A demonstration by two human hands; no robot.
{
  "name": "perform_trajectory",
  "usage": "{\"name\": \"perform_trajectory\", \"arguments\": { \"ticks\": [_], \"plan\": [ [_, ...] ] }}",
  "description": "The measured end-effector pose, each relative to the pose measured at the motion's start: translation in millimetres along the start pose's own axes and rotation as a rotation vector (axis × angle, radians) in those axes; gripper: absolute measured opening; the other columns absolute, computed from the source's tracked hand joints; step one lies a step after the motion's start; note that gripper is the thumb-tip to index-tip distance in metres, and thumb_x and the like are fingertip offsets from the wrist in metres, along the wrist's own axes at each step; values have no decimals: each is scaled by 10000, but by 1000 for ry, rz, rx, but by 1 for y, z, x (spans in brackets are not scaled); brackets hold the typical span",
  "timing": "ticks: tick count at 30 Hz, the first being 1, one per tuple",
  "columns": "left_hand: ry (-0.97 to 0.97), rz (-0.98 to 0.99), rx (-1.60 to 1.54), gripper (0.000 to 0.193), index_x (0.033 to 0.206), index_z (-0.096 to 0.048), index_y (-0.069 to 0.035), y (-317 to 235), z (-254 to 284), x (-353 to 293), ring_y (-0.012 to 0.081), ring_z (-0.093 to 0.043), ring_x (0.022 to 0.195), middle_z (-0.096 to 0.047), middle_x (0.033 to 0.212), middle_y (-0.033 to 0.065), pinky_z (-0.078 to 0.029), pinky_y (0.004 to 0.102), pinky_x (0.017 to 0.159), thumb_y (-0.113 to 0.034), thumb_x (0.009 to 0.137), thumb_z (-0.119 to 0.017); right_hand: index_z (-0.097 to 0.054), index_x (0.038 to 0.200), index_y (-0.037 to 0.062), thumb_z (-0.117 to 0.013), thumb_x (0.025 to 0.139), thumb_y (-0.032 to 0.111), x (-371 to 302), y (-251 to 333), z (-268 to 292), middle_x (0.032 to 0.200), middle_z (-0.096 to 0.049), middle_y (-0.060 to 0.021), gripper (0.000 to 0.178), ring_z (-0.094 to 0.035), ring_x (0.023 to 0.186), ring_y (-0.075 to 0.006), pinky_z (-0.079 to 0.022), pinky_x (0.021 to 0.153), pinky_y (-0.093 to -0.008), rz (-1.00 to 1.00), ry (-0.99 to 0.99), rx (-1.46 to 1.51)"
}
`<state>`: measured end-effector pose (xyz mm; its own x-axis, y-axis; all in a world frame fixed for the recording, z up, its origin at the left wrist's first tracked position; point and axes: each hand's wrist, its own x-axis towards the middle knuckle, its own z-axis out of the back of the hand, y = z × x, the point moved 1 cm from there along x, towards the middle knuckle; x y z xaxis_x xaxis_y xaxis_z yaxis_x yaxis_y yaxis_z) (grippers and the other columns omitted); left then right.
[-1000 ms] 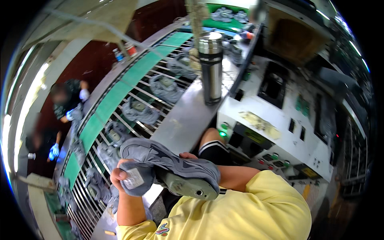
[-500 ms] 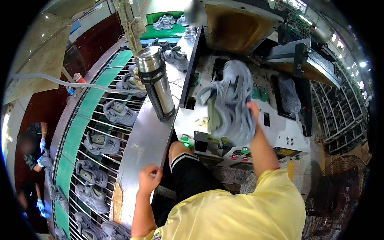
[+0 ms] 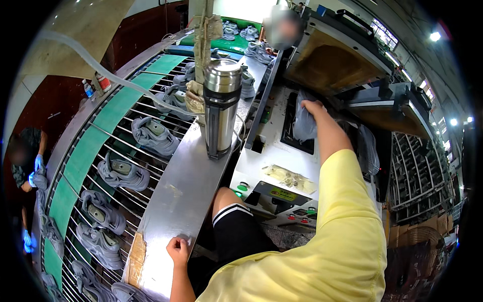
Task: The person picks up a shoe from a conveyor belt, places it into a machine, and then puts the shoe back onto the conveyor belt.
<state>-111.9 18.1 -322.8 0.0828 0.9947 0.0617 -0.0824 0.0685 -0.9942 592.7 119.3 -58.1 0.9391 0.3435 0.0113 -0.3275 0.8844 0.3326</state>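
1. grey shoe (image 3: 305, 126): sitting at least partly in the dark recess (image 3: 290, 138) of the white machine (image 3: 250, 163), right of the steel flask (image 3: 223, 113); placing is looking nearly done, release not happening yet.
2. right hand (image 3: 314, 108): gripping that shoe by its upper end, right of the flask.
3. second grey shoe (image 3: 369, 151): lying farther right of the flask, in the other bay; that placing is looking done.
4. two lids (image 3: 334, 63): standing open, right of the flask; neither is covering a shoe.
5. left hand (image 3: 178, 251): curling closed, nothing showing in it, on the wearer's side of the flask by the steel ledge (image 3: 171, 201); can't tell about contact.
6. other grey shoes (image 3: 123, 173): sitting on the bar rack (image 3: 138, 194), left of the flask, remaining outside the machine.
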Motion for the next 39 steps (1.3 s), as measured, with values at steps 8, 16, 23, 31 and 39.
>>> {"name": "perform_trajectory", "arguments": {
  "ticks": [8,16,23,31,39],
  "plan": [
    [14,240,-53,166,977,-607,6,-19,-52,1,134,-561,826,-613,956,90,-451,246,711,-68,854,-524,-575,1195,80,-574,782,490,-67,-42,-2,1245,-520,-223,582,-473,1182,-356,-388,980,-392,196,-101,142],
    [388,783,-1251,718,1434,-209,-8,-95,-209,15,288,-179,1382,-204,1496,92,-171,379,1119,-497,928,-349,-604,1102,109,-641,779,345,-113,-223,84,1123,-576,-165,402,-539,1053,-364,-436,890,-419,307,-464,-102],
    [513,633,-775,348,1085,-572,-20,-75,-213,4,259,-598,967,-607,1070,119,-441,354,876,-305,919,-458,-274,1424,113,-686,667,460,1,-329,142,1363,-406,-233,929,-421,1234,-379,-353,1008,-416,-137,-25,121],
    [152,297,213,103,877,-621,15,-37,-41,-55,117,-581,680,-618,741,42,-461,238,645,-58,863,-551,-266,1437,211,-660,557,388,16,-277,115,1377,-408,-214,980,-411,1260,-367,-348,1027,-442,-305,-70,-88],
    [-50,358,132,131,908,-625,20,-47,27,-90,109,-570,667,-622,747,48,-463,239,624,-86,868,-558,-351,1380,187,-724,653,520,-78,-313,122,1263,-500,-228,882,-472,1180,-392,-428,916,-512,-118,-812,-30]
  ]
}}
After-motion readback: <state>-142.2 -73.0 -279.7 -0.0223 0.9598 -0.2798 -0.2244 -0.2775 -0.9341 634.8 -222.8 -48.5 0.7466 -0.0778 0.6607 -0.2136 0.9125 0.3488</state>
